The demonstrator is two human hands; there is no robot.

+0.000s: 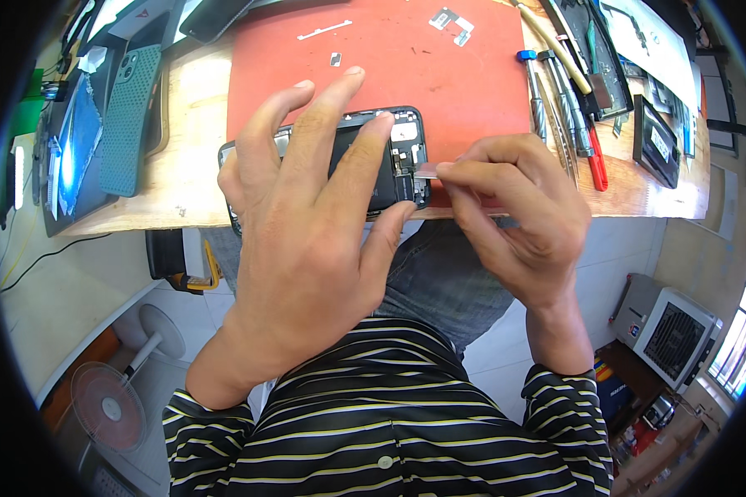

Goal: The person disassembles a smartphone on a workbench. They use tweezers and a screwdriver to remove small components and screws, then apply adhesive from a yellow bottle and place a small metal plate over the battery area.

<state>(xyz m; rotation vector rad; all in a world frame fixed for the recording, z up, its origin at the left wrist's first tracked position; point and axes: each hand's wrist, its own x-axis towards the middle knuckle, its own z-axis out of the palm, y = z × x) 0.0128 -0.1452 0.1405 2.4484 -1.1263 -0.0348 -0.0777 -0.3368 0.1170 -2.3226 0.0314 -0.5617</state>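
Observation:
An opened smartphone lies across the near edge of the red mat, its dark battery and small circuit parts exposed. Over its left part my left hand is spread, fingers stretched and apart. The index fingertip and thumb tip rest by the phone's far and near sides, and the palm hides much of it. At the right end of the phone, my right hand is closed in a pinch. Between thumb and forefinger is a small thin flat pale piece, its tip at the phone's inner parts; its exact kind is unclear.
The red mat carries small flat metal pieces and a thin strip. Screwdrivers, tweezers and a red-handled tool lie at the right. A teal phone case sits left. A fan stands on the floor.

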